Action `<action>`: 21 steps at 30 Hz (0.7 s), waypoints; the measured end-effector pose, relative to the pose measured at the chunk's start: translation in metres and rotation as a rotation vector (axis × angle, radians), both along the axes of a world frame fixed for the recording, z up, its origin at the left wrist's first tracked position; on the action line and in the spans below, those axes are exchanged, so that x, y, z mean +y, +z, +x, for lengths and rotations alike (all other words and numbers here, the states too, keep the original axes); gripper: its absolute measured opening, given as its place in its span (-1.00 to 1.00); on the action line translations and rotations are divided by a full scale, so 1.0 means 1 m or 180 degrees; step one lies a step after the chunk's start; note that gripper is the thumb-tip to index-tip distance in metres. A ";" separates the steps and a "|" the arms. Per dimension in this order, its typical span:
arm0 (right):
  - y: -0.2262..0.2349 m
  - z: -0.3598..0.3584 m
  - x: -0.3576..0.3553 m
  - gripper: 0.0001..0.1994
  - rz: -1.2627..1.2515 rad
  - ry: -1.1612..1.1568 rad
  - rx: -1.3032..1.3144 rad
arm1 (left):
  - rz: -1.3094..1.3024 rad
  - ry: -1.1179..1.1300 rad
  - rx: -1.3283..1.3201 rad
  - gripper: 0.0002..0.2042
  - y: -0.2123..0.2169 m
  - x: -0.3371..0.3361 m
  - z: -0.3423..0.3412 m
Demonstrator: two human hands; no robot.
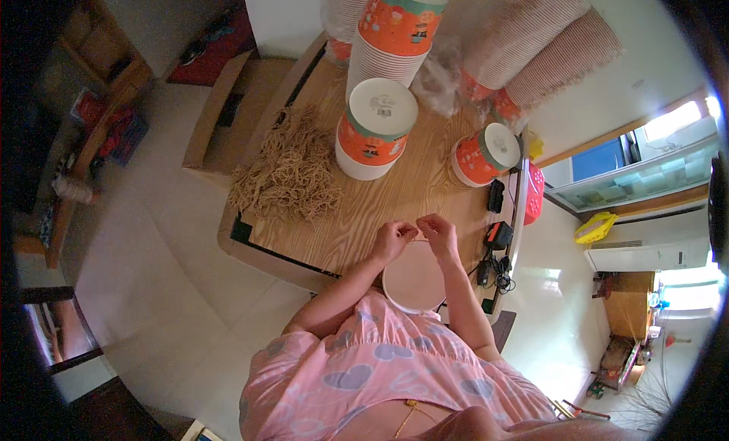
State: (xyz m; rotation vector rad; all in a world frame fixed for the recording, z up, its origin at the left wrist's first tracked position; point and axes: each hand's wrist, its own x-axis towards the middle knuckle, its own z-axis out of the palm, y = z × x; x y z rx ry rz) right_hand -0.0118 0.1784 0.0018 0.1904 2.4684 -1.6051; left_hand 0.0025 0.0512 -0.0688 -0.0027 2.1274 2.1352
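A pale round paper bucket (414, 280) is close in front of my body at the table's near edge, its wide round face toward me. At its far rim my left hand (394, 241) is closed in a pinch. Just beside it my right hand (439, 236) pinches too, the fingertips of both nearly meeting. What they hold is too small to make out. Left of my hands lies a tangled heap of thin brown cords (292, 168). Beyond them an orange, green and white paper bucket (372, 145) stands upside down.
Taller stacked buckets (399, 31) rise behind, and plastic-wrapped stacks (531, 39) lie at the back right. Another upside-down bucket (482, 154) stands right. Black adapters with cables (495, 263) lie on the wooden table's (304, 240) right edge. An open cardboard box (235, 114) is left.
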 end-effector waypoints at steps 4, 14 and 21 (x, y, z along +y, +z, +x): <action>-0.013 0.001 0.005 -0.90 -0.0235 -0.0076 0.0159 | -0.0028 0.0030 -0.0014 -0.86 0.002 0.001 0.001; -0.014 0.001 0.006 -0.92 -0.0554 0.0123 0.0076 | -0.0122 0.0199 0.0082 -0.84 0.013 -0.011 -0.001; -0.022 0.005 0.006 -0.91 -0.0271 0.0255 0.0290 | -0.1385 -0.1060 0.0910 -0.83 0.040 -0.048 -0.015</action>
